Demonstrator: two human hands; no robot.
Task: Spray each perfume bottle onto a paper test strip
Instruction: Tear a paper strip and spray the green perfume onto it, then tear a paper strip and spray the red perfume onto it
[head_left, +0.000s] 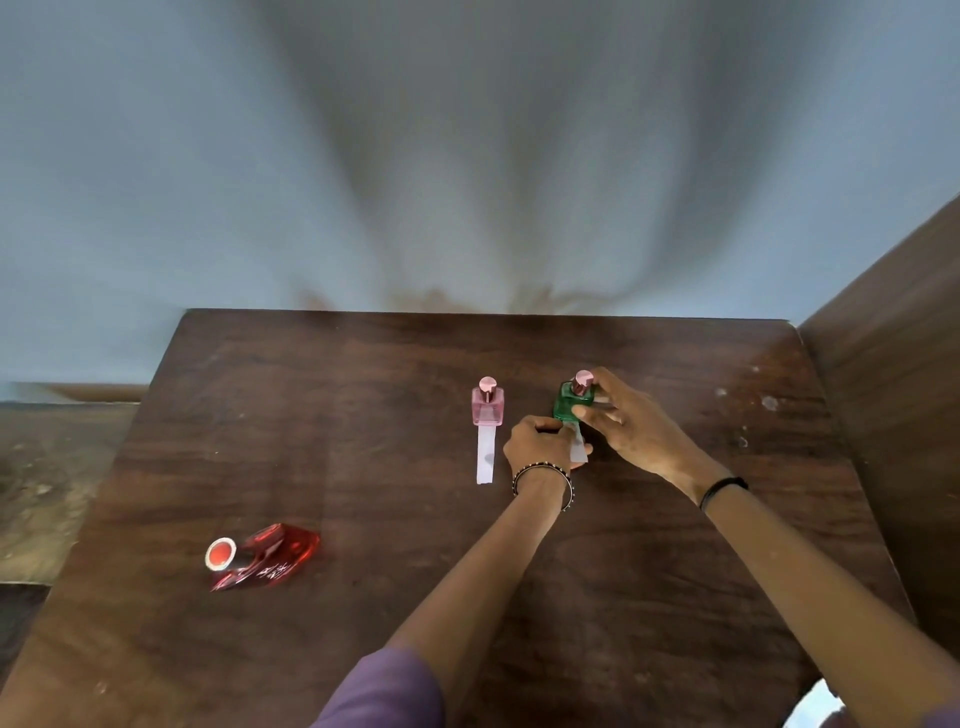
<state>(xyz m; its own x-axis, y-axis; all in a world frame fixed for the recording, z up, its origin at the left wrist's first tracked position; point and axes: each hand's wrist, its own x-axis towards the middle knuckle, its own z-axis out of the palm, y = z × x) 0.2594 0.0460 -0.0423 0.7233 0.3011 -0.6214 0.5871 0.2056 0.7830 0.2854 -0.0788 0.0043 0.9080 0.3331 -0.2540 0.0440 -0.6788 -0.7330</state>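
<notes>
A green perfume bottle (567, 403) with a pink cap stands on the dark wooden table (363, 415), and my right hand (626, 423) is closed around its side and top. Just in front of it, my left hand (537, 447) pinches a white paper test strip (577, 448) that runs under the bottle's front. To the left, a pink perfume bottle (488, 405) stands upright on the far end of another white test strip (485, 460). A red perfume bottle (260, 557) lies on its side at the near left.
A wall rises right behind the table's far edge. A brown wooden panel (893, 364) stands along the table's right side. A lower surface (47, 467) lies beyond the left edge.
</notes>
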